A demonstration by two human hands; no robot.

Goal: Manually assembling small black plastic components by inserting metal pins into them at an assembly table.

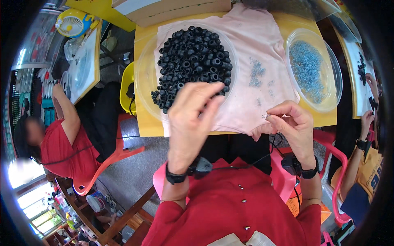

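While the left hand [189, 119] hangs half-open by the black rings [191, 55] in the tray [144, 82], no grip that I can see, the right hand [292, 122] pinches something tiny [265, 116] over pink cloth [246, 37]; I'd pinch super lightly tbh.

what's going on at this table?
A person is working by hand. Their left hand reaches over the near side of a heap of black pieces; whether it grips one is unclear. Their right hand has thumb and forefinger pinched near the front edge of a pink cloth, any held item too small to identify. Tiny blue-grey bits lie on the cloth, with more in a clear tub to the right.
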